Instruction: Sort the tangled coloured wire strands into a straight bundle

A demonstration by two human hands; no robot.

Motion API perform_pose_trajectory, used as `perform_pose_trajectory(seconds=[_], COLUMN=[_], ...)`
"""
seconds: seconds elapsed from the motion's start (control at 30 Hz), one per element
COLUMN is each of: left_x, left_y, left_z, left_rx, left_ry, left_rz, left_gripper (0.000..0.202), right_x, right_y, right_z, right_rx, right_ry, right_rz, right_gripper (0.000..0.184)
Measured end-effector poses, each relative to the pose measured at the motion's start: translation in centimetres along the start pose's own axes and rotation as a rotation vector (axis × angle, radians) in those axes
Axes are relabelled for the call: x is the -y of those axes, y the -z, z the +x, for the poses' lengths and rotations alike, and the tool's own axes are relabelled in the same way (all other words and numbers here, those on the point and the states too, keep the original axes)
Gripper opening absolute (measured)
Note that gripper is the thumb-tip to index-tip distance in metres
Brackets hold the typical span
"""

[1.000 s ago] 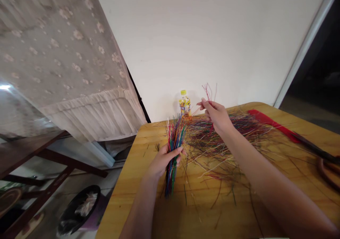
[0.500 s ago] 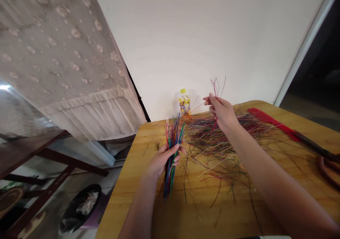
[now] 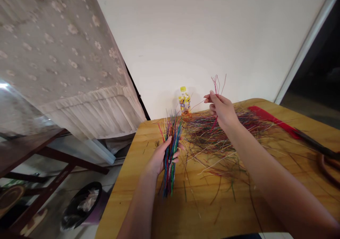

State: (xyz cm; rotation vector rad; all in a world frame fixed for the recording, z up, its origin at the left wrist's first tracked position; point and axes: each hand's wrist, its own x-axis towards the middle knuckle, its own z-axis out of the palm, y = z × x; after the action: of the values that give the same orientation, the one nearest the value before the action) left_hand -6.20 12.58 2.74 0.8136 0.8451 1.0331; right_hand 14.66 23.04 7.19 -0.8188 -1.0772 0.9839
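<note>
– Left hand (image 3: 160, 157) first: what does it grip?

– Its fingers and thumb are wrapped around the middle of a bundle (image 3: 169, 178) of coloured strands, above the table (image 3: 132, 203). The tops fan out.

– And the right hand (image 3: 222, 113)?

– Pinching a few red strands (image 3: 215, 87) between thumb and fingertips, well apart from the bundle. Their ends splay above the fingers.

– Where's the pile (image 3: 204, 131)?

– On the table, right of the bundle, loose and tangled, with stray pieces scattered nearer the person.

– What's around it?

– A yellow-capped bottle (image 3: 184, 101) stands behind, near the wall (image 3: 212, 37). Off to the right, scissors (image 3: 315, 143) meet a red strip (image 3: 276, 124).
</note>
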Motion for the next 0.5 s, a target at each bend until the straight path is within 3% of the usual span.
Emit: perform_pose_trajectory(seconds=[0.23, 0.3, 0.4, 0.5], left_x=[0.0, 0.0, 0.1, 0.2], left_y=[0.1, 0.0, 0.0, 0.0], left_z=[0.3, 0.4, 0.6, 0.7], left_rx=[-0.083, -0.125, -0.172, -0.195], left_ry=[0.000, -0.005, -0.012, -0.024], left_rz=[-0.032, -0.042, -0.074, -0.107], left_gripper=[0.027, 0.026, 0.025, 0.026], right_x=[-0.6, -0.2, 1.1, 2.2], right_y=[1.7, 2.2, 1.8, 0.0], right_z=[1.4, 1.7, 1.0, -1.1], right_rx=[-0.251, -0.260, -0.082, 0.264], right_ry=[0.199, 0.217, 0.122, -0.057], right_rz=[0.016, 0.030, 0.032, 0.010], right_gripper=[0.038, 0.039, 0.039, 0.040])
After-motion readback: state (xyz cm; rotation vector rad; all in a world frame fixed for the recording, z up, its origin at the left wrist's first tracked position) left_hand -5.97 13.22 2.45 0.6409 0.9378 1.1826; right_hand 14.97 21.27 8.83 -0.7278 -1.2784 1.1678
